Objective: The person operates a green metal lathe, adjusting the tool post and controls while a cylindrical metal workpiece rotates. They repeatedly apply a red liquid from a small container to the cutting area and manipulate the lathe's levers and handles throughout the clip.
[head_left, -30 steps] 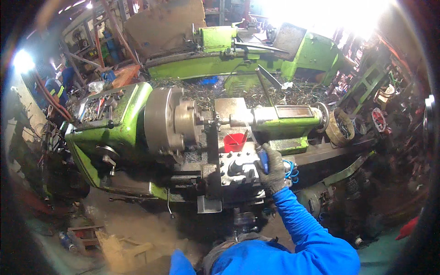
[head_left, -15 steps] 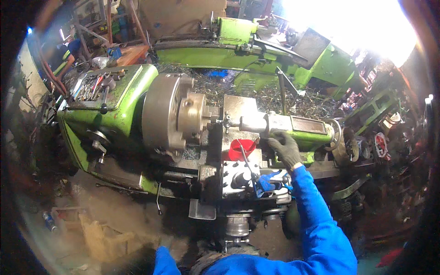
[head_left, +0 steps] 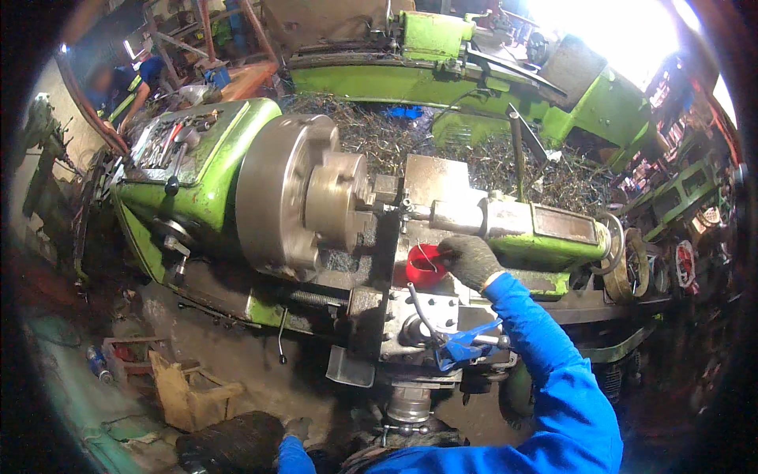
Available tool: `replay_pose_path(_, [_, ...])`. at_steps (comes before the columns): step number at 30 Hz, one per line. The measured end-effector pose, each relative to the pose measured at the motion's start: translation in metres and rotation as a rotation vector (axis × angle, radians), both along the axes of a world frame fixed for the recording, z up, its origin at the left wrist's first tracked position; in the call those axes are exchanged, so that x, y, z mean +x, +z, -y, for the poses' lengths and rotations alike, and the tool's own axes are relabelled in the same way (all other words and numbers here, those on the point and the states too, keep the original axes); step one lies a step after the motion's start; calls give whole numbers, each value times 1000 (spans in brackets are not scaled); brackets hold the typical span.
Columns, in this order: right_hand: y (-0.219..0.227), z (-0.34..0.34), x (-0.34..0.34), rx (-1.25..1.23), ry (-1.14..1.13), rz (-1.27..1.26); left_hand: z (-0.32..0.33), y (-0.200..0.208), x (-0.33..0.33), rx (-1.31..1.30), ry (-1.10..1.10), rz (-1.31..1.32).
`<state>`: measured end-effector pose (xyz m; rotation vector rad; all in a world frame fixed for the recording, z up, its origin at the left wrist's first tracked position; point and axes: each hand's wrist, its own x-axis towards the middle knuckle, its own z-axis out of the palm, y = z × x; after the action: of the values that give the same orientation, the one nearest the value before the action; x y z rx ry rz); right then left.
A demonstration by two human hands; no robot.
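My right hand (head_left: 470,264), in a dark glove, is closed at the rim of a red cup (head_left: 423,270). Its fingertips partly hide the cup's right side. The cup stands on the lathe's carriage, behind the tool post (head_left: 414,330). A thin wire or stick shows at its mouth. Left of it is the large lathe chuck (head_left: 276,193), its jaws blurred as if turning. The green tailstock (head_left: 545,233) lies just beyond my right hand. My left hand (head_left: 298,429), gloved, hangs low beside a dark cylinder (head_left: 230,442); its fingers are not clear.
Hand tools (head_left: 170,146) lie on the green headstock (head_left: 229,150). A blue rag (head_left: 466,346) hangs by the tool post handle. Metal shavings (head_left: 363,130) pile up behind the lathe. A second green lathe (head_left: 379,83) stands farther back. Another person (head_left: 126,91) is at far left.
My right hand has moved left off the tailstock to the red cup. The view has shifted, bringing the dark cylinder beside my left hand into sight.
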<state>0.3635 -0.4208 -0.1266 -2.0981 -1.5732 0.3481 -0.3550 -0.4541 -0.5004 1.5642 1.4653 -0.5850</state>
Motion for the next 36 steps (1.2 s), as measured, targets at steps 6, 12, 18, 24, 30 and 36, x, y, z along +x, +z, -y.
replay_pose_path(6, [46, 17, -18, 164, 62, -62, -60, -16, 53, 263, 96, -155])
replay_pose_path(12, [34, 38, -7, 367, -165, -181, -159, -106, 45, 594, -105, -285])
replay_pose_path(18, [41, 65, -10, 658, -717, -1289, -225, -146, 86, 470, 64, -71])
replay_pose_path(24, [41, -22, -1, 566, -181, 104, -228, -121, 108, 20, 847, 245])
replay_pose_path(30, [37, -85, -16, 540, -390, -774, -224, -105, 91, -130, 1068, 555])
replay_pose_path(36, [28, -112, -6, 513, -403, -768, -257, -47, 110, -210, 1243, 1187])
